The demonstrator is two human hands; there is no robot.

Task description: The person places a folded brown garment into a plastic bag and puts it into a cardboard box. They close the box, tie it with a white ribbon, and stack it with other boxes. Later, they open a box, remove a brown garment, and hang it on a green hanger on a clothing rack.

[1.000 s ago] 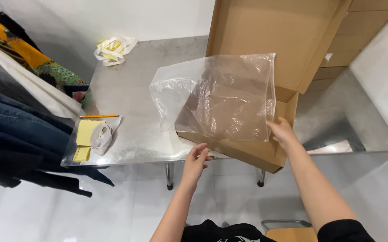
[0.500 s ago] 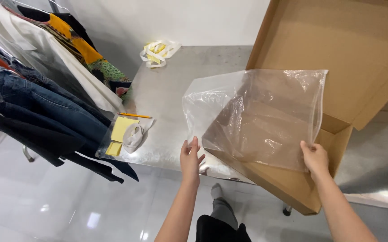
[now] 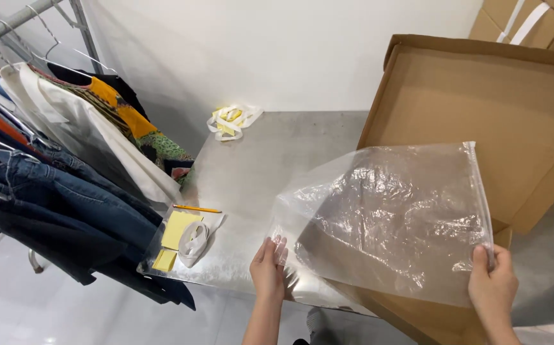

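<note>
Left hand (image 3: 269, 268): grasps the near left corner of the bag (image 3: 392, 220), fingers flat on the plastic, at the near edge of the table (image 3: 257, 166).
Right hand (image 3: 493, 287): pinches the bag's near right corner, by the zip strip.
Bag: clear, crinkled, rectangular, empty; held spread over the open box (image 3: 481, 115).
Box: brown cardboard, flap upright; inside hidden.
Change: bag is flatter and wider now; hands are further apart.
Near left corner: yellow notes (image 3: 178, 230), white tape (image 3: 194, 243), pencil (image 3: 197, 209).
Far edge: yellow-white straps (image 3: 232, 119).
Left: hanging clothes (image 3: 66, 191).
</note>
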